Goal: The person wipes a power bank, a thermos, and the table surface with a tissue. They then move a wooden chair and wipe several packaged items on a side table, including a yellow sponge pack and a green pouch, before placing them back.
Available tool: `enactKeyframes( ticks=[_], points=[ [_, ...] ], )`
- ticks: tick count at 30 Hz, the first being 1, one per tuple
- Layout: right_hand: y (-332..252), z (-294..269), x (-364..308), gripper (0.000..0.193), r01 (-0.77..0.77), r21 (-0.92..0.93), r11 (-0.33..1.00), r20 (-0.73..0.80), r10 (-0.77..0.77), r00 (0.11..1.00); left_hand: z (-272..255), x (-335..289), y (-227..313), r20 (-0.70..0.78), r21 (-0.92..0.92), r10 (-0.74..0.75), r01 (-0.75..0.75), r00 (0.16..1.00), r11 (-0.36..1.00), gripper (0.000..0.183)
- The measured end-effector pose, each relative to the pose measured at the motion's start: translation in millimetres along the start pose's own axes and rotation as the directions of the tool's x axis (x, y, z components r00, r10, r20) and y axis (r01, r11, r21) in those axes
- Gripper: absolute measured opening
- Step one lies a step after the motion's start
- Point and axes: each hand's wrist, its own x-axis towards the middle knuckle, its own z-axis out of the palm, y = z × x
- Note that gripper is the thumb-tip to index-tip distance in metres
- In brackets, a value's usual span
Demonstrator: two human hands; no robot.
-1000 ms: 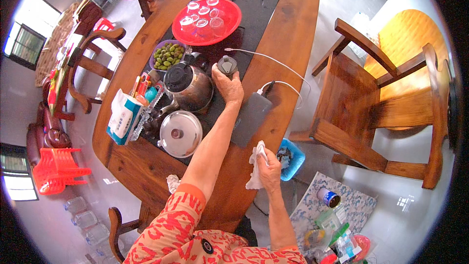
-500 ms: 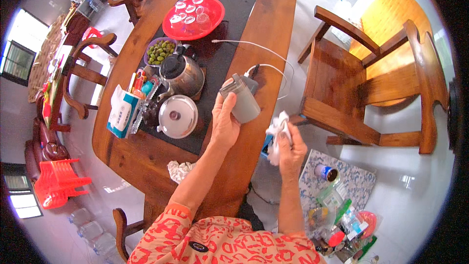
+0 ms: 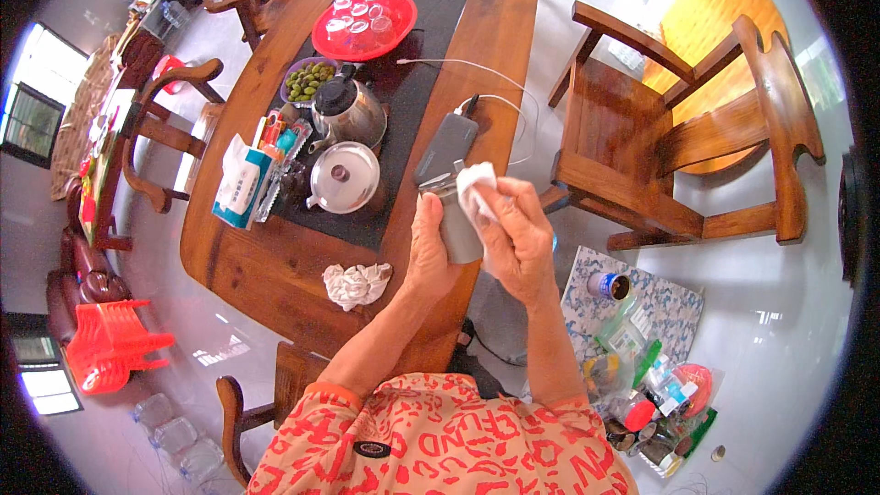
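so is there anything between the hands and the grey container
Yes, on one side: a white tissue, held in the right hand, sits between it and the upper right of the container. Nothing visible stands between the left hand and the container.

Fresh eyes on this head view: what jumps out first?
Probably the round red tray of clear glasses, toward the far end of the wooden table. Then, at centre, the left hand gripping a grey container, the right hand holding a white tissue against it. At far left, bright red plastic seats are stacked.
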Motion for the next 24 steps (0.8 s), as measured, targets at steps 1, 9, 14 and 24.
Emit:
enactKeyframes(
  ticks=[1,9,14,24],
  points=[
    [-2,-1,2,0.030,0.002,-0.010,1.000,0.000,-0.002,1.000,-2,-2,-2,0.023,-0.010,0.023,-0.023,0.999,1.000,0.060],
    [-15,1,-33,0.034,0.004,-0.146,0.989,-0.033,-0.009,0.999,4,-8,-2,0.004,0.066,0.102,-0.102,0.995,0.993,0.054],
    [-32,7,-53,0.040,0.087,-0.268,0.959,0.042,-0.079,0.996,-7,-23,1,0.024,0.065,0.094,-0.095,0.995,0.993,0.052],
    [-53,39,-54,0.041,0.089,-0.320,0.943,0.034,-0.083,0.996,-31,-56,25,0.008,0.141,0.149,-0.148,0.989,0.979,0.042]
  ],
)
